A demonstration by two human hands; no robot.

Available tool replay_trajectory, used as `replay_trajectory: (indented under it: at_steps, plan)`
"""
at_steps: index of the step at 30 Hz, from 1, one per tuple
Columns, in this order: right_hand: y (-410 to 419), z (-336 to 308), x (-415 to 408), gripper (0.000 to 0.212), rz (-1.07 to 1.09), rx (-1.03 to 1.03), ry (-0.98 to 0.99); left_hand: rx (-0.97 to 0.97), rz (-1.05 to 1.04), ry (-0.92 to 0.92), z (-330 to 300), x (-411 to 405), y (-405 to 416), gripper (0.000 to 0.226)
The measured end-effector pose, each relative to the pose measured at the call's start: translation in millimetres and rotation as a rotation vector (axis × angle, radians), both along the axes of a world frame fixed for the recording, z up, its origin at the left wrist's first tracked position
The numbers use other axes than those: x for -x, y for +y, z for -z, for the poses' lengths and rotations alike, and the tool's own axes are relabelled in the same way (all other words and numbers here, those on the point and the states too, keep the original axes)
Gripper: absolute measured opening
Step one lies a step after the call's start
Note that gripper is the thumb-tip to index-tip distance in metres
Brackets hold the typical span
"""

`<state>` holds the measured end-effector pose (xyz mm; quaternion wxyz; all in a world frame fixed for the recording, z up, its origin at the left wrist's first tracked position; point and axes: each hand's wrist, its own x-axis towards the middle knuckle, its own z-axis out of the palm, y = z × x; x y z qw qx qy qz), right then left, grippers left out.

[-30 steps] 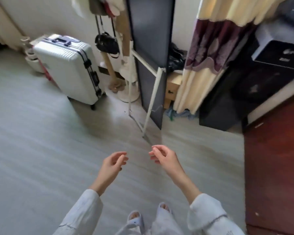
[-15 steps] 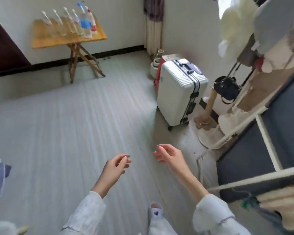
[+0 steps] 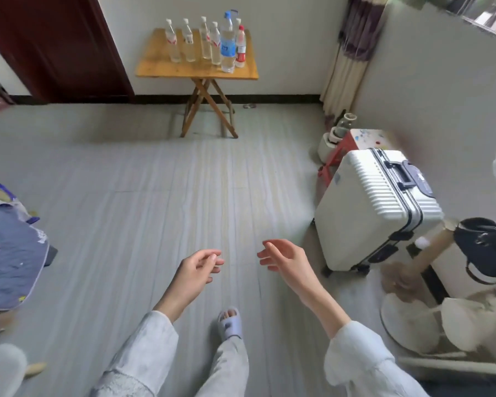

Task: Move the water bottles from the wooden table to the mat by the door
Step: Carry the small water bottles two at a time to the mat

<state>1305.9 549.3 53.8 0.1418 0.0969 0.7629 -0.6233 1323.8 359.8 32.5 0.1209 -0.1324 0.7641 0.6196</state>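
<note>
The person is wearing a pale, loose long-sleeved top whose wide cuffs are leaving both forearms bare, matching light trousers, and 1 visible lavender open-toed slide sandal.

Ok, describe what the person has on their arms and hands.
Both arms wear loose, pale, whitish long sleeves, the left sleeve and right sleeve ending short of the wrists. The left hand and right hand are bare: no gloves, and no rings, watch or bracelets visible.
</note>
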Motion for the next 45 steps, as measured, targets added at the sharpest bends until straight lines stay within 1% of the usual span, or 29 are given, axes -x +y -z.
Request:
replay_trajectory:
  at_steps: [4, 7, 10, 16, 19, 27, 32, 39, 45]
  plan:
    - [-12.9, 8.1, 92.1, 0.023, -0.047, -0.03, -0.014, -0.022, -0.036, 0.008, 9.8, 85.0, -14.1, 0.02]
    - [-28.5, 2.8, 167.9, 0.022, -0.057, -0.033, -0.032, -0.022, -0.055, 0.017, 2.9, 154.5, -30.8, 0.02]
    - [-45.4, -6.7, 239.3, 0.018, -0.075, -0.017, -0.006, -0.029, -0.082, 0.047, -5.9, 223.2, -47.5, 0.02]
    - [-66.3, -6.9, 352.0, 0.015, -0.08, 0.0, -0.016, -0.045, -0.06, 0.033, -9.6, 331.6, -65.3, 0.019]
    - [-75.9, -0.3, 408.8, 0.013, -0.093, 0.011, -0.027, -0.033, -0.082, 0.02, -5.3, 382.5, -76.4, 0.02]
    - [-101.5, 0.3, 597.3, 0.014, -0.18, 0.055, 0.008, -0.035, -0.218, 0.066, -5.8, 552.2, -98.8, 0.018]
    - [-110.0, -12.6, 715.4, 0.016, -0.179, 0.057, 0.038, -0.039, -0.225, 0.112, -22.1, 664.2, -106.2, 0.021]
    - [-138.0, -7.6, 836.5, 0.021, -0.226, 0.008, 0.019, -0.054, -0.246, 0.085, -14.0, 784.5, -132.8, 0.021]
    - [-182.3, 3.4, 950.5, 0.02, -0.209, -0.019, 0.038, -0.058, -0.21, 0.075, -1.7, 902.9, -179.2, 0.019]
